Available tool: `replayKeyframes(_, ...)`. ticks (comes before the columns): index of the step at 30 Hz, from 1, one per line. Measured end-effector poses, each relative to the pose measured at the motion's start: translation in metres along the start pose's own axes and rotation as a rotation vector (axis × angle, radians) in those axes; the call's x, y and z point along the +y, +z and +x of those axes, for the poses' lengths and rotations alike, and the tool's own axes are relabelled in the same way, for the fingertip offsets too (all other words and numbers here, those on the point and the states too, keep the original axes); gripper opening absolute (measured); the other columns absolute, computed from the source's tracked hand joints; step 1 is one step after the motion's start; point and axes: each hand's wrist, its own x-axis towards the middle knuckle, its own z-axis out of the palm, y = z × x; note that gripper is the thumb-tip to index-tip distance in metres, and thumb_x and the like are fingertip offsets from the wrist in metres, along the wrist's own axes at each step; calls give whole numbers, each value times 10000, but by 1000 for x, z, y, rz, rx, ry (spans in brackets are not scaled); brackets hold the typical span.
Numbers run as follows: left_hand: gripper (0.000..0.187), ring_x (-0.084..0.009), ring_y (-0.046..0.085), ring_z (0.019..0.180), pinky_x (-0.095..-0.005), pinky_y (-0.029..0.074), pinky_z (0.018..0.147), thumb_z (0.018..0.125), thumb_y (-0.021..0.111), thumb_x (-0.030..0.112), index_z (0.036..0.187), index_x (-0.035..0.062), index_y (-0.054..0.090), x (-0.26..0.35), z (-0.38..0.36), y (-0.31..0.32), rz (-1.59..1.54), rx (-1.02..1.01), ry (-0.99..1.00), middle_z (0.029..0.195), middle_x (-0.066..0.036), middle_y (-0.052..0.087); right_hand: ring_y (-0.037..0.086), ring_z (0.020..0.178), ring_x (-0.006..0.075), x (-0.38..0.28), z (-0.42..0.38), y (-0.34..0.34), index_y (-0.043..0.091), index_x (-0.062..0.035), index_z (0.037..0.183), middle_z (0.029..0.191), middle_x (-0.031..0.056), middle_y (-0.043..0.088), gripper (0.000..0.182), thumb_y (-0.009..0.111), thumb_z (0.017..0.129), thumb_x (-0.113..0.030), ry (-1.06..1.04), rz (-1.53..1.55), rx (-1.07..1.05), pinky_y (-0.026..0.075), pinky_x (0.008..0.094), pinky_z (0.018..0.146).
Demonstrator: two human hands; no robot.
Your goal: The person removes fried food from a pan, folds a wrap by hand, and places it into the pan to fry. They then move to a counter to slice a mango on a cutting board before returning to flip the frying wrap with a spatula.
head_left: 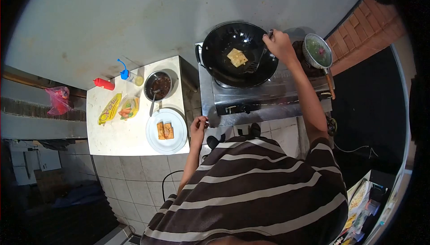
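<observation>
My right hand (279,46) is wrapped round the handle of a black slotted spatula (253,67), whose head rests in a black wok (219,71) on the steel stove. Beside the spatula head, a pale folded piece of food (237,57) lies in the wok. My left hand (198,126) is down by the stove's front left corner, its fingers curled together; whether something small is between them is too small to tell. To its left, a white plate (154,145) holds two browned folded pieces (165,130).
On the white table (121,144) stand a metal bowl (160,85) of dark sauce with a spoon, a red bottle (104,83), a blue-topped bottle (131,77) and yellow packets (110,109). Right of the wok sits a strainer (317,51) with green contents.
</observation>
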Motion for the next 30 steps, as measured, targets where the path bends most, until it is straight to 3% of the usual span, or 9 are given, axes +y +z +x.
replayKeyframes(7,208,-82,542,790,-238,454,752,992,547,243,989,47,617,8,-4,1,4,16,-13,915,5,601,609,622,382,1,4,-9,574,75,729,636,231,587,354,647,821,-259,60,117,64,463,418,599)
replayKeyframes(13,212,-85,549,791,-242,461,755,990,552,251,993,48,613,1,-1,5,-7,-5,10,916,3,603,610,614,368,-3,-2,-21,581,72,740,636,225,588,349,645,821,-261,5,26,65,462,412,600)
replayKeyframes(24,200,-100,567,797,-252,472,761,988,549,234,996,46,613,-1,-1,4,-21,-16,10,924,-11,611,593,578,359,-4,-13,8,580,72,736,615,222,569,332,656,798,-245,30,35,43,452,414,582)
replayKeyframes(27,201,-90,570,794,-241,459,747,992,546,235,999,52,628,-4,-2,0,-3,9,-33,943,-4,628,563,539,325,-4,-9,8,570,71,723,595,205,558,337,658,801,-246,65,41,44,439,411,564)
replayKeyframes(29,203,-89,571,793,-241,458,746,992,546,236,999,50,628,-3,-6,-1,-5,9,-31,942,-4,628,549,481,201,-3,-4,4,560,36,731,543,111,534,321,637,859,-248,20,62,39,432,345,511)
replayKeyframes(30,204,-88,571,793,-240,458,745,992,547,236,999,49,627,-1,-5,0,-13,11,-29,942,-4,628,549,481,201,-2,1,3,560,36,731,543,111,534,321,637,859,-248,15,61,46,432,345,511)
